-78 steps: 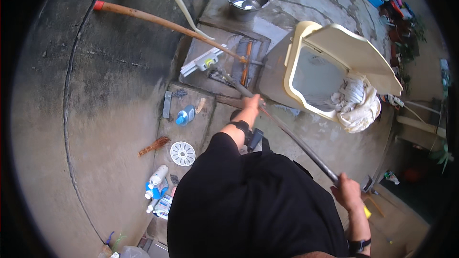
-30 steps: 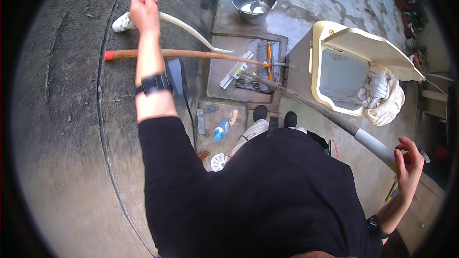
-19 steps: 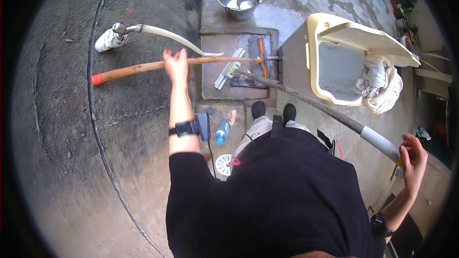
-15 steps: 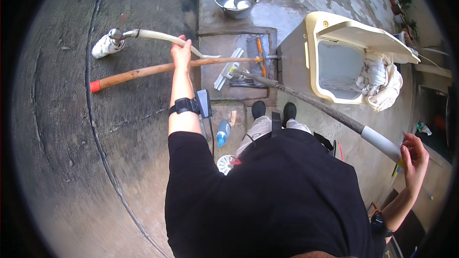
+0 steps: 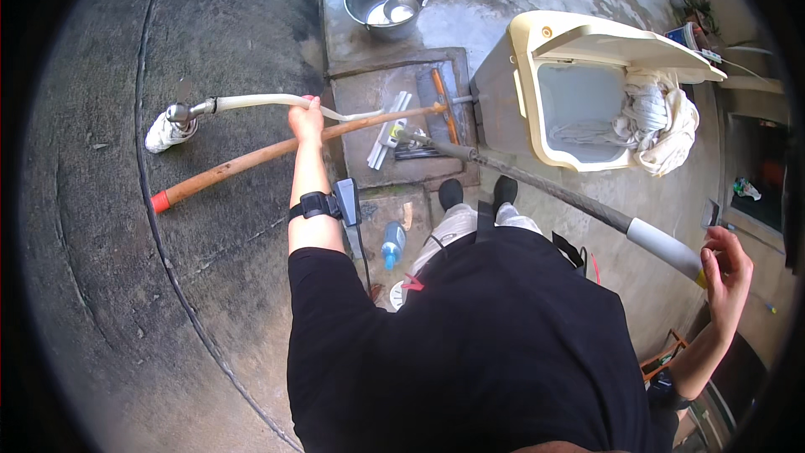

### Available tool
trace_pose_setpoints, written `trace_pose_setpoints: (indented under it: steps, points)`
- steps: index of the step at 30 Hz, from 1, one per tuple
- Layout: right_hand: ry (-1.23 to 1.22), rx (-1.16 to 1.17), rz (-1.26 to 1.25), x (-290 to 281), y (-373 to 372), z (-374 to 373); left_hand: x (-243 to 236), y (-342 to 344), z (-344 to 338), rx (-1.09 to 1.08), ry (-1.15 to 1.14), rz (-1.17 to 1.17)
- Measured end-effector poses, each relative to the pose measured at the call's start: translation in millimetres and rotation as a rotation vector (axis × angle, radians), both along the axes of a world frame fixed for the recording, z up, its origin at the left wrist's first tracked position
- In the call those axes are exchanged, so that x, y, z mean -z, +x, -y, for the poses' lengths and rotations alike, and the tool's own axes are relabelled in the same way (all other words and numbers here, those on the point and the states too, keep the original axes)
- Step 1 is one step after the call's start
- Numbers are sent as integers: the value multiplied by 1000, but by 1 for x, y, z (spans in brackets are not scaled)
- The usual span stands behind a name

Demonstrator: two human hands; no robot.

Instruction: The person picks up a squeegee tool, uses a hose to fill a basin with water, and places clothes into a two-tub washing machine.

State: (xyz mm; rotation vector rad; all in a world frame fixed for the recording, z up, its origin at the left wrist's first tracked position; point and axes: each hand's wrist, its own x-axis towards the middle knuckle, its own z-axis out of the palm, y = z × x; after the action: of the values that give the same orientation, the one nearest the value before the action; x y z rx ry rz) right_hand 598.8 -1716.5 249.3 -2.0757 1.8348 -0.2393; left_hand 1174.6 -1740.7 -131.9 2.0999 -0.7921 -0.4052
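Note:
My left hand (image 5: 307, 120) grips a pale flexible hose (image 5: 260, 101), which runs from a metal tap (image 5: 179, 113) wrapped below in white material. The hose's free end lies just above the flat white head (image 5: 388, 130) of a mop. That head rests by a sunken drain with a grate. My right hand (image 5: 728, 264) is closed at the yellow-marked upper end of the mop's long grey and white handle (image 5: 579, 201). A wooden pole (image 5: 226, 169) with a red end passes beneath my left forearm and ends in an orange-edged broom or squeegee head (image 5: 445, 107) over the drain.
A cream bin (image 5: 503, 84) with its lid raised holds bluish water, and white cloth (image 5: 667, 122) hangs over its side. Beyond the drain stands a metal bucket (image 5: 386, 0) with a bowl inside. A blue bottle (image 5: 392, 243) is left of my feet. A dark cable (image 5: 168, 268) crosses the floor.
The view has tilted, so the tap and the wooden pole's red end sit lower in it. Both hands keep their holds on the hose and the mop handle.

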Motion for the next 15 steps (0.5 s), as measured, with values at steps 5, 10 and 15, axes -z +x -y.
trace_pose_setpoints:
  steps: [5,10,15]
  points:
    - [9,-10,24,-3,5,6,-5,-6,0,-30,24,8]
    - [7,-22,39,-3,5,7,-2,-4,-2,-102,-66,-113]
    - [-2,-6,45,0,1,5,-23,-33,15,-116,-231,-393]
